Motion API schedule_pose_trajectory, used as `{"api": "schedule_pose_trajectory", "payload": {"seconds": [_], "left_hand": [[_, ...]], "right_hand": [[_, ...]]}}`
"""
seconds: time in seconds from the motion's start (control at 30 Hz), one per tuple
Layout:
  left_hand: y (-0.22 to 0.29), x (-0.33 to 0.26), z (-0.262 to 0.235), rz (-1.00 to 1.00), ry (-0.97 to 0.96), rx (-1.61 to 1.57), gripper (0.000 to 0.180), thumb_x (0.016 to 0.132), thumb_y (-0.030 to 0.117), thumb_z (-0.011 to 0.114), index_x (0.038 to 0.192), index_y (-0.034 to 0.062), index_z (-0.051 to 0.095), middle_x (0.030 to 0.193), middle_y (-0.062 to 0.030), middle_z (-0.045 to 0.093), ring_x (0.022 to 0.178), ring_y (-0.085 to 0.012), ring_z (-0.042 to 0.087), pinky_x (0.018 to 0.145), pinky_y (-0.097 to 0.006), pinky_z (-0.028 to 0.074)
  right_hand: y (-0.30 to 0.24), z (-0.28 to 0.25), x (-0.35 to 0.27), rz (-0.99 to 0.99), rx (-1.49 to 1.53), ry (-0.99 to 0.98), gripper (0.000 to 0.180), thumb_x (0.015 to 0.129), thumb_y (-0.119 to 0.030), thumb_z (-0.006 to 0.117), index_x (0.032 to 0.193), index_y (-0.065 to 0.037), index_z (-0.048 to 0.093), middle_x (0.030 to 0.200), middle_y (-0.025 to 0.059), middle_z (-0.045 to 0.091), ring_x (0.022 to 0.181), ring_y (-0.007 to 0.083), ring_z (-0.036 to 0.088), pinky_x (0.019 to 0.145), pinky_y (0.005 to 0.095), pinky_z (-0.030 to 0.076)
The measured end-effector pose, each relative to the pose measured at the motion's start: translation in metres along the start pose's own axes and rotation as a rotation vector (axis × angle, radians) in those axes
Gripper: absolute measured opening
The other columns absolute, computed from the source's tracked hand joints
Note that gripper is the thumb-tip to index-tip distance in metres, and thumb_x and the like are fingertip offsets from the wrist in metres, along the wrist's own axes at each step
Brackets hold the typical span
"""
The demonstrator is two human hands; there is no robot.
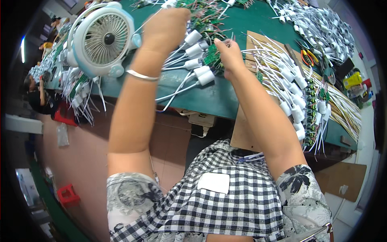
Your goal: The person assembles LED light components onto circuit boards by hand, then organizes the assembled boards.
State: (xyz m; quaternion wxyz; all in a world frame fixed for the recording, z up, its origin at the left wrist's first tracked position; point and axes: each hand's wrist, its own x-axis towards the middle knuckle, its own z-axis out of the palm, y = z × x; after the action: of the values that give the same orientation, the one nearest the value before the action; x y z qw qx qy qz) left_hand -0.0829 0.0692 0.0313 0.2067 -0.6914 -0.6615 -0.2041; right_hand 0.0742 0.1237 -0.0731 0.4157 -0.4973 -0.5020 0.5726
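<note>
Raised over the far part of the green table, my left hand (167,29) is closed and slightly blurred. Its fingertips are turned away, so what they hold is hidden; a thin white cable shows just beside it. My right hand (229,55) is over the table to the right, thumb and forefinger curled toward each other around something too small to make out. A green circuit board (211,55) lies against that hand's left side. Between my arms lie several white cylindrical lamp sockets (204,75) with white cables. Beyond them is a heap of green boards with thin coloured wires (203,20).
A white and blue fan (108,39) stands left of my left arm. On the right, a wooden board (250,64) bears rows of wired sockets (296,101). Orange-handled pliers (308,57) and a large pile of white sockets (322,26) lie farther right. Red stools (68,195) stand on the floor.
</note>
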Motion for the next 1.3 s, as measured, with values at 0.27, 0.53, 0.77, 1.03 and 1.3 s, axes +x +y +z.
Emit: {"api": "schedule_pose_trajectory", "payload": {"seconds": [0.27, 0.53, 0.77, 1.03, 1.3], "left_hand": [[0.055, -0.016, 0.091, -0.006, 0.003, -0.067, 0.077, 0.069, 0.043, 0.069, 0.137, 0.027, 0.035, 0.136, -0.0109, 0.04, 0.122, -0.0373, 0.035, 0.104, -0.051, 0.018], [0.069, -0.038, 0.059, 0.119, -0.037, -0.041, 0.075, 0.07, 0.04, 0.07, 0.136, 0.0269, 0.037, 0.142, -0.0136, 0.033, 0.133, -0.04, 0.02, 0.103, -0.061, 0.01], [0.15, -0.091, 0.066, -0.387, -0.351, -1.677, 0.045, 0.087, 0.024, 0.059, 0.122, -0.0017, 0.048, 0.112, -0.0127, 0.058, 0.103, -0.0212, 0.055, 0.087, -0.03, 0.043], [0.154, -0.095, 0.044, -0.51, -0.576, -2.234, 0.044, 0.095, 0.027, 0.044, 0.133, 0.0058, 0.039, 0.124, -0.005, 0.048, 0.107, -0.0128, 0.049, 0.085, -0.026, 0.041], [0.157, -0.101, 0.04, -0.477, -0.596, -2.064, 0.052, 0.096, 0.039, 0.04, 0.138, 0.0109, 0.032, 0.124, -0.0035, 0.049, 0.109, -0.0125, 0.047, 0.086, -0.031, 0.037]], "right_hand": [[-0.031, -0.139, -0.058, -0.338, -0.378, 0.14, 0.036, 0.084, -0.022, 0.059, 0.112, 0.0, 0.054, 0.085, 0.0099, 0.063, 0.071, 0.0173, 0.06, 0.063, 0.0297, 0.047], [0.002, -0.128, -0.065, -0.264, -1.148, 0.052, 0.056, 0.074, -0.032, 0.068, 0.116, -0.003, 0.046, 0.09, 0.0183, 0.062, 0.084, 0.0338, 0.06, 0.075, 0.0401, 0.048], [0.004, -0.102, -0.102, -0.56, -0.661, 0.063, 0.059, 0.069, -0.014, 0.069, 0.119, -0.003, 0.04, 0.113, 0.0201, 0.047, 0.102, 0.0357, 0.05, 0.086, 0.0405, 0.043], [-0.021, -0.121, -0.115, -0.207, -0.113, -0.293, 0.063, 0.08, -0.009, 0.062, 0.131, -0.005, 0.026, 0.107, 0.011, 0.05, 0.088, 0.0125, 0.053, 0.073, 0.0253, 0.046], [-0.015, -0.12, -0.121, -0.052, -0.041, -0.345, 0.05, 0.087, -0.004, 0.052, 0.132, -0.003, 0.031, 0.089, 0.0067, 0.059, 0.076, 0.0106, 0.054, 0.067, 0.0246, 0.045]]}}
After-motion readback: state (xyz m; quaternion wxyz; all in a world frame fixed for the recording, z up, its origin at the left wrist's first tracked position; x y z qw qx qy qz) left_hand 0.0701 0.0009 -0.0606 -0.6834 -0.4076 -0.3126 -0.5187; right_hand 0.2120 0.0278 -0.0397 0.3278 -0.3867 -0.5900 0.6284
